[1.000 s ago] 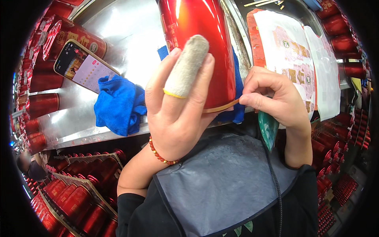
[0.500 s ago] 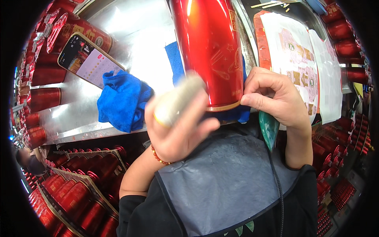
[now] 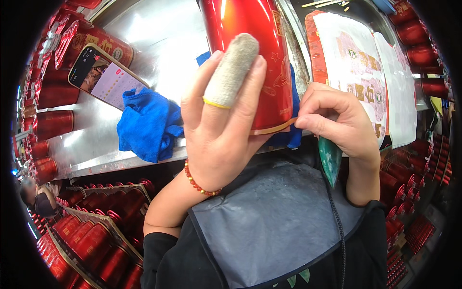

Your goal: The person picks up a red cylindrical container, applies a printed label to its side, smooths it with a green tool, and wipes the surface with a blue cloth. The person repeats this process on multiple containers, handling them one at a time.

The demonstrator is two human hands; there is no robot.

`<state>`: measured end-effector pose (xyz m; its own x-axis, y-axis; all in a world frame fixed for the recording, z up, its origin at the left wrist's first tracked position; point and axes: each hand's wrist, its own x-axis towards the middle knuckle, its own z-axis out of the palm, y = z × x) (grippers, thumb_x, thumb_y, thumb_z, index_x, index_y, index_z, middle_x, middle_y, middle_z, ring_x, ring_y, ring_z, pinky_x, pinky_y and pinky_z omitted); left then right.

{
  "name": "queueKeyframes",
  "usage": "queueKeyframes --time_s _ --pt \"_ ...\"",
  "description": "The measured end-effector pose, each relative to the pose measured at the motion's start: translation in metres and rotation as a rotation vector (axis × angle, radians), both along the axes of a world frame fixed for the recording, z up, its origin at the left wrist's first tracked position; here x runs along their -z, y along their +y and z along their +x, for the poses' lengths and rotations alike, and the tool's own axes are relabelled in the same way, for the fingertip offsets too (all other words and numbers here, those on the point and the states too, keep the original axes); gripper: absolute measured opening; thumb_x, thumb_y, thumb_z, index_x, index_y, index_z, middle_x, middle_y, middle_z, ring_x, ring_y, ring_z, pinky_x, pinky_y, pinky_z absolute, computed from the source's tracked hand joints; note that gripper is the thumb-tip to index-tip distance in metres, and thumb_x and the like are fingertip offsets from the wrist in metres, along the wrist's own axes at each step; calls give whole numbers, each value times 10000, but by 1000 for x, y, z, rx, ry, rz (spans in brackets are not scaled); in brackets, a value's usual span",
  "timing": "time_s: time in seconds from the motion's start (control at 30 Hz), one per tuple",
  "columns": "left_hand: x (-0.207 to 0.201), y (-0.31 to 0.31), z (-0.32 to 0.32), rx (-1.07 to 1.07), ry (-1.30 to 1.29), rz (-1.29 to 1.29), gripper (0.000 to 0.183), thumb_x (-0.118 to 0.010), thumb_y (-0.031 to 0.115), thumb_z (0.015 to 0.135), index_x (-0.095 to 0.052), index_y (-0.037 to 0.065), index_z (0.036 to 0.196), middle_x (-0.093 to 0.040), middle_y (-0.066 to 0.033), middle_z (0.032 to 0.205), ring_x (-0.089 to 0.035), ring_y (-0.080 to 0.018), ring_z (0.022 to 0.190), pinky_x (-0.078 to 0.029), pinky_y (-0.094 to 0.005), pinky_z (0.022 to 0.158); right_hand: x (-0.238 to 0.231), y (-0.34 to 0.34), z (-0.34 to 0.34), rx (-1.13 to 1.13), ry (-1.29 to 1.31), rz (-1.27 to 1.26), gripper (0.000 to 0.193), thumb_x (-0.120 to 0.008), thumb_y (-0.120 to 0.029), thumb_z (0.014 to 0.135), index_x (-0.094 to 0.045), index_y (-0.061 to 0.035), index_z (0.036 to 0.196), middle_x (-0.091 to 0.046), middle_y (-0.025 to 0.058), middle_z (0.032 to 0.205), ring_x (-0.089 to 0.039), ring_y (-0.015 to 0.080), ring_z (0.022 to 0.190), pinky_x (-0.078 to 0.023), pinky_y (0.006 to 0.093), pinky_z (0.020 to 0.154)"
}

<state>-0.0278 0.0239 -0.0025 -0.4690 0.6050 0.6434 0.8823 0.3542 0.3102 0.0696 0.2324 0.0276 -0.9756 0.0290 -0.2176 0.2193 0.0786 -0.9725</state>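
A large shiny red metal cylinder (image 3: 240,19) with gold markings lies lengthwise, its near end towards me. My left hand (image 3: 219,115) rests on its left side with fingers stretched out, a pale finger cot (image 3: 232,70) on one of them; the thumb is mostly hidden. A thin orange-tan strip (image 3: 276,129) runs along the cylinder's near rim, and my right hand (image 3: 334,118) pinches its right end between thumb and forefinger. Below that hand hangs a green pointed object (image 3: 330,163); whether my other fingers hold it I cannot tell.
On the metal bench (image 3: 163,43) lie a blue cloth (image 3: 150,125) and a lit phone (image 3: 103,74). Printed sheets (image 3: 356,72) lie to the right. Red cylinders (image 3: 94,241) fill racks on both sides. Another person (image 3: 41,200) is at the far left.
My left hand has come from a blurred position near the cylinder's end onto its side. The right hand now draws the strip's end slightly off the rim. The cylinder has shifted a little left.
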Motion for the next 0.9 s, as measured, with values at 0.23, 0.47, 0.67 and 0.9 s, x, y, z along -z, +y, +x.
queueKeyframes --time_s 0.23,0.47,0.67,0.9 --pt "7 -11 -3 2 -95 9 1047 -913 416 655 -466 -39 1487 -479 -204 1513 -472 -370 1376 -416 -421 1118 5 -2 0 16 8 -32 120 -762 -110 925 -720 -7 883 -567 -22 859 -488 26 703 -373 204 627" --pt "12 -16 0 37 -232 51 1065 -907 378 715 -380 -65 1528 -387 -232 1578 -432 -375 1421 -382 -415 1152 6 -5 -1 5 6 -39 124 -773 -112 917 -717 -10 872 -563 -23 849 -489 28 697 -376 209 621" --pt "3 -20 1 93 -385 64 1133 -921 382 718 -306 -59 1560 -336 -232 1606 -368 -365 1463 -313 -422 1193 1 -4 -3 -32 -44 4 104 -746 -71 914 -698 2 858 -588 8 876 -534 58 753 -407 215 665" --pt "6 -19 4 54 -198 -39 1125 -943 377 683 -345 -32 1545 -398 -206 1567 -379 -358 1448 -316 -420 1187 -4 -2 -4 -28 -72 -45 90 -720 -47 918 -689 14 860 -602 28 900 -559 75 783 -426 224 694"
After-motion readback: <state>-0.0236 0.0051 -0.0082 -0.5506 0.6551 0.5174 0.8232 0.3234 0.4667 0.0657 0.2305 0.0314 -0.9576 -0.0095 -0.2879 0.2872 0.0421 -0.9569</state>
